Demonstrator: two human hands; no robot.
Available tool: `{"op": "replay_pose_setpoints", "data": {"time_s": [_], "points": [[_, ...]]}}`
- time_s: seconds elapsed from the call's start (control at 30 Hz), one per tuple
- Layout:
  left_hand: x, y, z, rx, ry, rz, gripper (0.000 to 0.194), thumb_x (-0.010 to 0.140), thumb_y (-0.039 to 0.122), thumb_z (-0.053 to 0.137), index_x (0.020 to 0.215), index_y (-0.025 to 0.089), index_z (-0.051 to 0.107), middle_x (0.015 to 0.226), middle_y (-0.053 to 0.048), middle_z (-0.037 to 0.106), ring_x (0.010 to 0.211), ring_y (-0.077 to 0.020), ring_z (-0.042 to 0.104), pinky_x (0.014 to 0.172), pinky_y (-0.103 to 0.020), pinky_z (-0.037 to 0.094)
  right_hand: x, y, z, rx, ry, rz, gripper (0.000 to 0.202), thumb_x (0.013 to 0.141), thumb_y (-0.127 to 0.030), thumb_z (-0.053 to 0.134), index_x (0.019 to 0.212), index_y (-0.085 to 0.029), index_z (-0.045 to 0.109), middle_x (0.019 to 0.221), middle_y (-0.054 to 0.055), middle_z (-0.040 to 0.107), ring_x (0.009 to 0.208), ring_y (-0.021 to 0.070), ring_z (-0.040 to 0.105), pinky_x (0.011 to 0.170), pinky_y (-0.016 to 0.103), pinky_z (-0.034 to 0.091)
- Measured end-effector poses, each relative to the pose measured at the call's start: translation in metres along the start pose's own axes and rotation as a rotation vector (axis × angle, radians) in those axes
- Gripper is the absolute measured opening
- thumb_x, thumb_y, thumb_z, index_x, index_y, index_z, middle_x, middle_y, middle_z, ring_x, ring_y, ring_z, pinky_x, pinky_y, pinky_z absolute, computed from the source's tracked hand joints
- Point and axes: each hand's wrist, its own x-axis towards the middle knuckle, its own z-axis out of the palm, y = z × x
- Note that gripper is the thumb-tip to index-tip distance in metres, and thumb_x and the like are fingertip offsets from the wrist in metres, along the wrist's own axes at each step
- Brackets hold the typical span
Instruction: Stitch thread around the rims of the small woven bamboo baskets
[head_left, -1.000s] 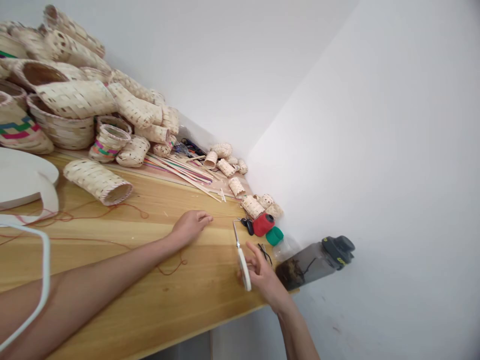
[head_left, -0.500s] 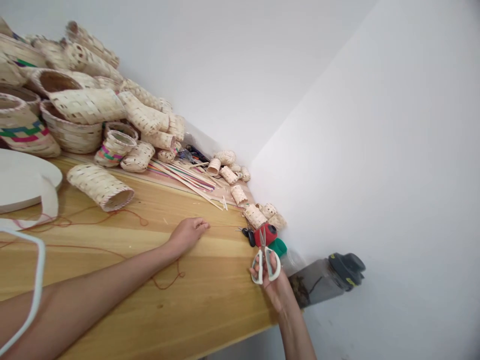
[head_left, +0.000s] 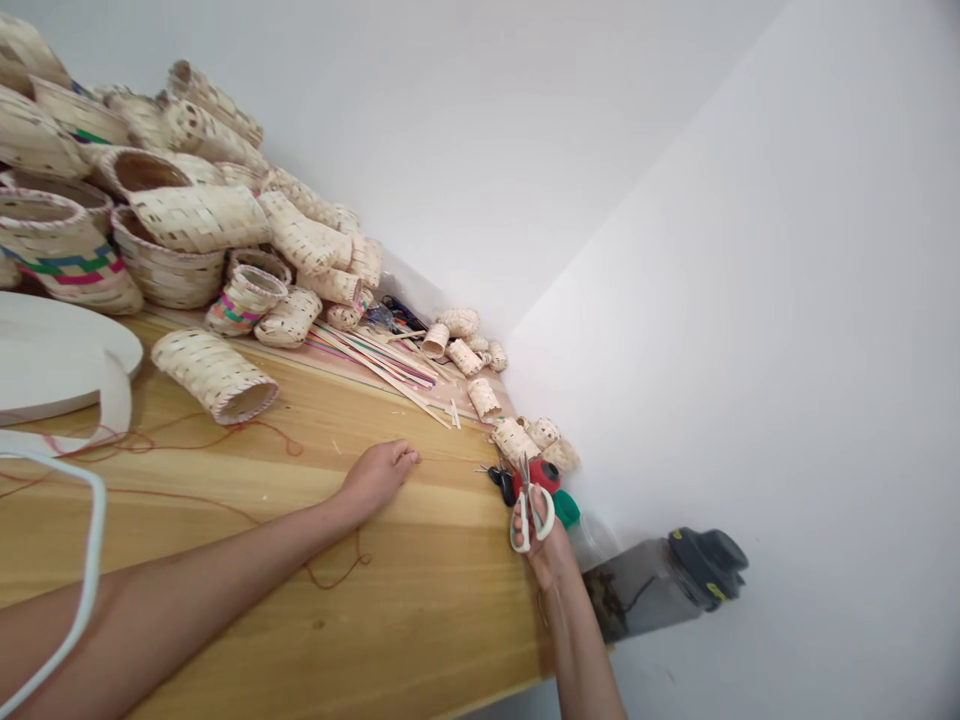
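My left hand point(head_left: 377, 474) rests on the wooden table point(head_left: 420, 610), fingertips pinched on a thin red thread point(head_left: 341, 575) that trails in loops toward me. My right hand point(head_left: 546, 545) holds white-handled scissors point(head_left: 530, 510) near the table's right edge, blades pointing away toward a red thread spool point(head_left: 546, 474). A green cap point(head_left: 568, 508) sits just beside the spool.
Woven baskets point(head_left: 169, 225) are piled at the back left, one woven tube point(head_left: 216, 376) lying on its side. Coloured strips point(head_left: 375, 355) and small woven tubes point(head_left: 484, 395) lie along the wall. A dark bottle point(head_left: 660, 585) stands at the right edge; white strap point(head_left: 56, 350) lies left.
My right hand has turned the scissors from edge-on to handles facing me and carried them a little further away, toward the red spool. My left hand stayed on the thread.
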Motion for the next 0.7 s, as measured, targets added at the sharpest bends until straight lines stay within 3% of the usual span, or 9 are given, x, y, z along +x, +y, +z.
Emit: {"op": "replay_pose_setpoints", "data": {"time_s": [0.7], "points": [[0.001,0.001,-0.001,0.046,0.021,-0.015,0.022,0.088,0.021,0.043,0.071,0.018,0.056,0.062,-0.001,0.057,0.067,-0.0181,0.056,0.061,-0.025,0.034,0.014,0.001,-0.001,-0.071,0.019,-0.157,0.044,0.056,-0.047,0.084,0.078,-0.018,0.059,0.061,-0.004,0.056,0.039,0.0044,0.045,0.028,0.012,0.029]]}}
